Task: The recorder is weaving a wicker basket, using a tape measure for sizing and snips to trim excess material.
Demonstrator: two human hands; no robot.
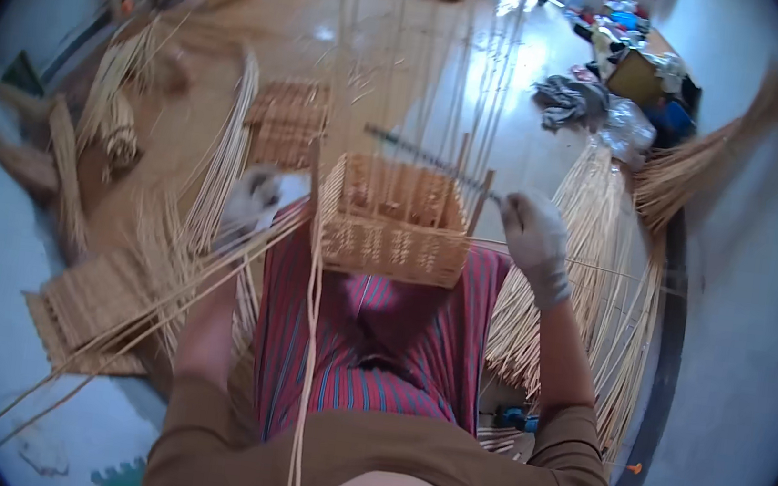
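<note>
my right hand (534,236) gripped a thin dark rod (430,159); my blurred left hand (252,201), beside a tan wicker basket (393,251), i couldn't tell.

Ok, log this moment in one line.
right hand: holding rod | left hand: blurred, grip unclear | basket: between hands | canes: right side

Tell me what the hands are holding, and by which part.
The right hand grips a thin dark rod by its right end. The left hand is blurred beside pale strands; whether it holds any cannot be told.
</note>
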